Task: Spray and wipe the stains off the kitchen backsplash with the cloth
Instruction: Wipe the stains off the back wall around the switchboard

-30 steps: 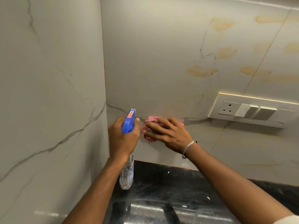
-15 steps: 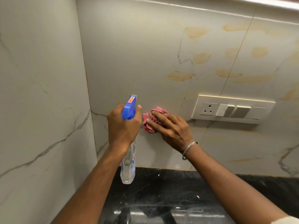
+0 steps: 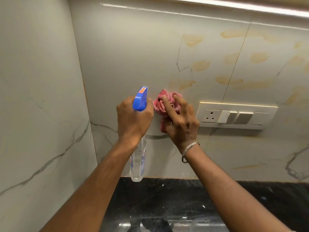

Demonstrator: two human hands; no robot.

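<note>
Holding the spray bottle (image 3: 139,158) by its neck, the left hand (image 3: 133,119) has its fingers curled tightly around it, just below the blue trigger head (image 3: 140,99). The bottle hangs upright in front of the backsplash (image 3: 133,47), and its bottom is above the black countertop (image 3: 167,198). Its body is clear plastic with a blue and white label. The wall shows through it, and I cannot tell how much liquid is inside.

The right hand (image 3: 182,126) is just beside the left one. It grips a crumpled pink cloth (image 3: 159,104) and presses it on the backsplash, with bent fingers spread over the folds. A thin metal bracelet (image 3: 189,148) sits on this wrist.

Yellow-brown stains (image 3: 200,65) mark the pale marble tiles above and to the right of the cloth, and one faint stain is very near its upper edge. A cream switch panel (image 3: 237,115) with one socket is fixed on the wall just to the right of the right hand.
</note>
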